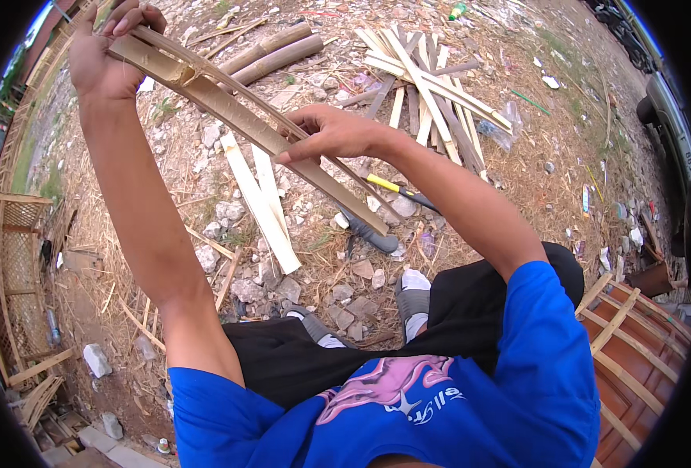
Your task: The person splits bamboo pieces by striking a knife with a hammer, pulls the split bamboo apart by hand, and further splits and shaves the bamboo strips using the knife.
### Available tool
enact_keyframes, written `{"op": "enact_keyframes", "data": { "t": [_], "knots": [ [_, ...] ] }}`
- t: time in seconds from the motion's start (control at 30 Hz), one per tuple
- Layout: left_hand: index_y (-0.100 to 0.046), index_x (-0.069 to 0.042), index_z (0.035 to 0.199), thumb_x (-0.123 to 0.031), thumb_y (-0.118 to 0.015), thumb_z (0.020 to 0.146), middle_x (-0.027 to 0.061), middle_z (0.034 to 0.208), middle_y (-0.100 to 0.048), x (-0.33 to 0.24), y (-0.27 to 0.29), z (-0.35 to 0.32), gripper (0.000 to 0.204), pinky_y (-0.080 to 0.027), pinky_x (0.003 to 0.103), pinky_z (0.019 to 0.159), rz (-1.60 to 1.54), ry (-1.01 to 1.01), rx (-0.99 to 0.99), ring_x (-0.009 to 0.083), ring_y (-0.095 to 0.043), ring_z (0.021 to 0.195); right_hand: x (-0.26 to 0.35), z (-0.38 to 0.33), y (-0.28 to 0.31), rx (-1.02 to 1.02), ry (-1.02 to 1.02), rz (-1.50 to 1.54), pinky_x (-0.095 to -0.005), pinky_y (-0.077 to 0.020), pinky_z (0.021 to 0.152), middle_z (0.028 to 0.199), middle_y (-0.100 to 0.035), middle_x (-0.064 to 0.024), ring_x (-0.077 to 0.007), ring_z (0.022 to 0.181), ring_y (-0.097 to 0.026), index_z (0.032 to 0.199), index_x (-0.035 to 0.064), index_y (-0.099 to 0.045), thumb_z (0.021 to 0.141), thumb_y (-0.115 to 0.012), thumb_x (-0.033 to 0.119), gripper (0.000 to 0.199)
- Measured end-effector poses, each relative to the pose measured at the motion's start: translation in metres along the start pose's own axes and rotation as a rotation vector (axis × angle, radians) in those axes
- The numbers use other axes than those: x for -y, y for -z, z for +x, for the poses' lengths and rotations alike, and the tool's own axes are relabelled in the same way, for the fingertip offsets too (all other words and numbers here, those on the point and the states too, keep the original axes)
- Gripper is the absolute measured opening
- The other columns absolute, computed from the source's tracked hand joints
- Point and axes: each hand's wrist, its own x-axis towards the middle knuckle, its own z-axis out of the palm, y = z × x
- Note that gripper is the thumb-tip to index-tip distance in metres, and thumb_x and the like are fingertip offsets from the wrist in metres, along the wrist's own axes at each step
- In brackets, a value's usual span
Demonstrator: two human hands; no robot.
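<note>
A long split bamboo piece (232,115) slants down from upper left to the centre, its pale hollow inside and a broken node showing. A narrower strip runs alongside it, with a gap between the two. My left hand (105,61) is closed around the upper end, fingers curled over the edge. Nearer the middle, my right hand (326,132) grips the same piece, thumb on the near side and fingers partly hidden behind. Beneath the lower end lies a tool with a dark grey handle (373,234). Beside it is a yellow and black handle (392,186).
Pale bamboo strips (261,199) lie on the stony ground ahead. Beyond them are two bamboo poles (271,56) and a heap of split strips (431,86). A lattice panel (17,273) stands at left, a slatted bamboo frame (634,343) at right. A vehicle (673,132) is at far right.
</note>
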Motion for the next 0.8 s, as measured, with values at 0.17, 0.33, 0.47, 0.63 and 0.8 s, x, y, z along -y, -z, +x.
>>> {"op": "enact_keyframes", "data": {
  "t": [0.17, 0.33, 0.47, 0.63, 0.8],
  "knots": [
    [-0.045, 0.002, 0.089, -0.020, -0.037, 0.101, -0.0027, 0.056, -0.029, -0.009, 0.068, 0.034, 0.026, -0.040, 0.025, 0.056, -0.228, 0.194, 0.327, 0.0068, -0.025, 0.042, -0.004, 0.001, -0.014, 0.076, -0.133, 0.166, -0.0254, -0.0404, 0.057, 0.071, -0.052, 0.0013, -0.0082, 0.063, -0.049, 0.100, 0.0026, -0.059, 0.086, -0.071, 0.042, 0.043],
    [-0.046, 0.002, 0.087, -0.017, -0.042, 0.100, -0.0024, 0.055, -0.028, 0.040, 0.057, 0.048, 0.024, -0.038, 0.022, 0.053, -0.223, 0.258, 0.289, 0.0068, -0.022, 0.042, -0.009, -0.014, -0.031, 0.113, -0.226, 0.414, -0.0250, -0.0430, 0.065, 0.082, -0.058, 0.0009, -0.0069, 0.073, -0.053, 0.108, 0.0033, -0.060, 0.089, -0.066, 0.041, 0.043],
    [-0.046, 0.001, 0.083, -0.015, -0.043, 0.098, -0.0034, 0.055, -0.026, 0.045, 0.059, 0.051, 0.022, -0.036, 0.021, 0.052, -0.226, 0.275, 0.257, 0.0059, -0.019, 0.041, -0.002, -0.019, -0.028, 0.197, -0.249, 0.673, -0.0290, -0.0472, 0.072, 0.088, -0.061, -0.0018, -0.0112, 0.085, -0.057, 0.106, 0.0042, -0.060, 0.088, -0.067, 0.040, 0.041],
    [-0.042, 0.003, 0.116, -0.020, -0.041, 0.098, 0.0166, 0.106, -0.055, 0.094, 0.051, 0.047, 0.029, -0.043, 0.051, 0.097, 0.106, 0.079, -0.050, 0.0245, -0.056, 0.096, -0.027, -0.019, 0.000, 0.053, -0.316, 0.665, -0.0271, -0.0490, 0.062, 0.074, -0.057, -0.0018, -0.0116, 0.068, -0.059, 0.102, 0.0040, -0.052, 0.086, -0.072, 0.027, 0.034],
    [-0.034, 0.001, 0.125, -0.019, -0.041, 0.097, 0.0205, 0.131, -0.041, 0.085, 0.054, 0.049, 0.035, -0.028, 0.063, 0.109, 0.291, 0.030, -0.241, 0.0340, -0.043, 0.123, -0.107, 0.000, 0.066, -0.232, -0.367, 0.069, -0.0252, -0.0419, 0.057, 0.071, -0.055, -0.0010, -0.0106, 0.062, -0.053, 0.102, 0.0013, -0.056, 0.075, -0.079, 0.018, 0.039]
  ]
}}
